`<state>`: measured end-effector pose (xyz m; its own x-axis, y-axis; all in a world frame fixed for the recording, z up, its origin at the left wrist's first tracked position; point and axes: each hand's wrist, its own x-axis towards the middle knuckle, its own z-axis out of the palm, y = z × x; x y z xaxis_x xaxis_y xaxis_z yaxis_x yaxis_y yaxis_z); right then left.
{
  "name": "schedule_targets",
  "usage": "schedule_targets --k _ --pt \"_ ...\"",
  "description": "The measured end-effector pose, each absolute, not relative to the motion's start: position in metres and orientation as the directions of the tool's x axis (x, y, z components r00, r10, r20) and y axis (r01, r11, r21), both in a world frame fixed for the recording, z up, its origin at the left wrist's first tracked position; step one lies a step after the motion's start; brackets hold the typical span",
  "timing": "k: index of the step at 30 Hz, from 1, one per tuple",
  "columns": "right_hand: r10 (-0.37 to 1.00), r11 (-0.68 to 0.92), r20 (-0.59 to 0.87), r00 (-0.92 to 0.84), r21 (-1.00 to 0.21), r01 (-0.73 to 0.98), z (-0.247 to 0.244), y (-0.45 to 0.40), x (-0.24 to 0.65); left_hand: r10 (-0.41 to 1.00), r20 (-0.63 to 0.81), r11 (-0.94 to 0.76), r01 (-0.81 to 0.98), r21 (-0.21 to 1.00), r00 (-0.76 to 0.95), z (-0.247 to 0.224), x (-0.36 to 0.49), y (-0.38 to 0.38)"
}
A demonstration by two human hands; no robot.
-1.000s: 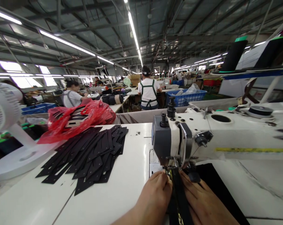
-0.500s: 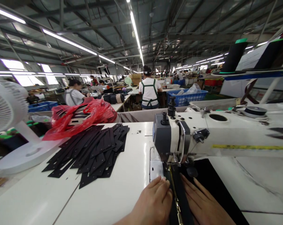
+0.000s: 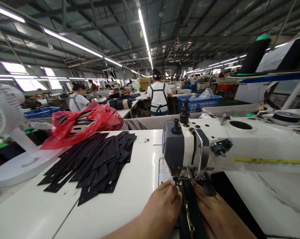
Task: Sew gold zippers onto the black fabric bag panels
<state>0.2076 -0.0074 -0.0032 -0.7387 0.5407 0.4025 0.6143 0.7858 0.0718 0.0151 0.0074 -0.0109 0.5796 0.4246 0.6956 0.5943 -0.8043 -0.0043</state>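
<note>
A black fabric piece (image 3: 194, 204) with a gold-toothed zipper (image 3: 186, 202) runs under the needle area of a white and grey sewing machine (image 3: 174, 149). My left hand (image 3: 162, 207) is closed at the left edge of the fabric, thumb and fingers bunched beside the metal needle plate (image 3: 164, 177). On the other side of the zipper, my right hand (image 3: 215, 210) lies flat with fingers stretched toward the needle; a dark round machine part (image 3: 209, 190) partly hides them. The zipper's gold pull (image 3: 191, 228) lies toward me, between both hands.
Many flat black strips (image 3: 97, 162) lie piled on the white table (image 3: 120, 212). Behind them is a red plastic bag (image 3: 90, 121); a white fan (image 3: 18, 142) stands at left. Black thread cones (image 3: 254, 56) stand at right. Ahead, a person (image 3: 158, 94) sits near a blue basket (image 3: 199, 103).
Both hands have moved slightly forward toward the needle with the fabric and zipper. The right fingers now reach farther under the machine head. The view has shifted a little.
</note>
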Motion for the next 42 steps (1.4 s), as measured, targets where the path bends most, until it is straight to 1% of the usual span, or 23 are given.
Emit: schedule_targets --k 3,5,9,13,15,19,24,26,28,30,31,35,37,39,42 --pt "0.566 0.774 0.418 -0.71 0.026 0.632 -0.001 -0.004 0.206 0.479 0.666 -0.79 0.612 0.042 0.572 -0.013 0.014 0.014" --pt "0.568 0.767 0.442 -0.694 0.021 0.641 0.0 -0.001 0.206 0.495 0.656 -0.784 0.618 0.054 0.57 -0.013 0.013 0.016" --pt "0.557 0.769 0.474 -0.682 0.017 0.639 -0.002 0.006 0.206 0.482 0.656 -0.793 0.608 0.044 0.582 -0.015 0.011 0.019" --pt "0.565 0.78 0.461 -0.684 -0.029 0.625 -0.006 0.013 0.208 0.471 0.651 -0.801 0.597 0.034 0.595 -0.017 0.009 0.021" --pt "0.593 0.775 0.437 -0.677 -0.081 0.627 -0.005 0.013 0.209 0.49 0.634 -0.799 0.599 0.052 0.598 -0.017 0.008 0.021" --pt "0.682 0.723 0.396 -0.615 -0.237 0.649 0.001 0.007 0.209 0.502 0.58 -0.816 0.573 0.073 0.642 -0.016 0.003 0.018" --pt "0.757 0.651 0.285 -0.588 -0.406 0.641 0.015 0.002 0.201 0.556 0.526 -0.819 0.532 0.215 0.644 -0.011 0.001 0.009" --pt "0.768 0.629 0.251 -0.589 -0.473 0.617 0.021 0.004 0.197 0.58 0.514 -0.805 0.542 0.242 0.632 -0.009 0.001 0.005" --pt "0.76 0.627 0.244 -0.602 -0.517 0.582 0.024 0.006 0.195 0.587 0.537 -0.795 0.557 0.242 0.606 -0.009 0.002 0.003" --pt "0.758 0.632 0.27 -0.594 -0.531 0.565 0.024 0.009 0.194 0.572 0.58 -0.794 0.569 0.214 0.58 -0.012 0.004 0.002" --pt "0.762 0.632 0.288 -0.58 -0.531 0.565 0.023 0.011 0.194 0.554 0.602 -0.796 0.577 0.182 0.574 -0.014 0.005 0.001" --pt "0.781 0.624 0.354 -0.514 -0.483 0.615 0.009 0.019 0.196 0.467 0.653 -0.784 0.62 -0.007 0.597 -0.019 0.009 0.001" --pt "0.792 0.611 0.364 -0.491 -0.442 0.657 0.002 0.022 0.196 0.441 0.664 -0.77 0.634 -0.065 0.604 -0.019 0.011 0.002" --pt "0.803 0.594 0.359 -0.476 -0.415 0.689 -0.003 0.023 0.197 0.45 0.655 -0.765 0.64 -0.068 0.608 -0.018 0.012 0.002" --pt "0.821 0.565 0.359 -0.445 -0.397 0.723 -0.01 0.023 0.197 0.496 0.608 -0.771 0.637 -0.021 0.621 -0.016 0.011 0.002"
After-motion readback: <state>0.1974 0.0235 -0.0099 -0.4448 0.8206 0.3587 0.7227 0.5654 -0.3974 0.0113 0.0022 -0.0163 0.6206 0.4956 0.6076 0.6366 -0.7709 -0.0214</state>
